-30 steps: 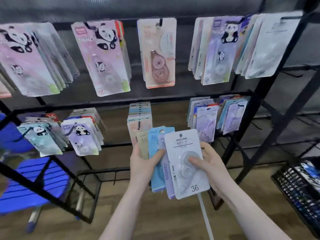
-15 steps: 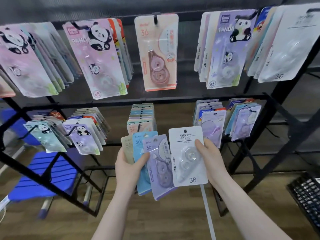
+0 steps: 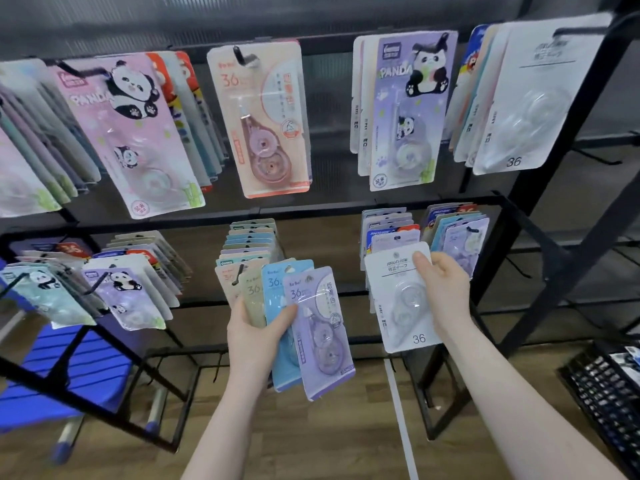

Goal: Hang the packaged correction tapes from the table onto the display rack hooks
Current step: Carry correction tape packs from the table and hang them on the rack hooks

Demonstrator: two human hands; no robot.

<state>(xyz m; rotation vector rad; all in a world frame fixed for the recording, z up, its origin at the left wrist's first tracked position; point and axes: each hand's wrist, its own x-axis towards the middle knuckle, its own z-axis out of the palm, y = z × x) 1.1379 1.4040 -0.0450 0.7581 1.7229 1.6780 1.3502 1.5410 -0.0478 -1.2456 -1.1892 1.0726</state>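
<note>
Left hand grips a fanned stack of packaged correction tapes: lilac pack in front, blue pack behind it, beige pack furthest back. Thumb is clamped across the front of the blue one; the other fingers are behind the stack, out of sight. Stack is held upright, slightly tilted, in front of the lower middle hook row.

Right hand pinches a single white pack marked "36". Thumb is on the front near the top right corner, fingers curled behind the card. That pack sits apart from the left-hand stack, directly in front of the lower right hanging packs; its top edge overlaps them. Cannot tell whether its hang hole is on a hook.

Display rack is a black metal frame with two visible rows of hooks. Upper row: pink panda pack, peach pack alone on its hook, lilac panda pack, white pack stack far right, front card also "36". Lower row has more stacks left and centre.

Blue chair lower left behind the rack, black basket lower right, wood floor below.
</note>
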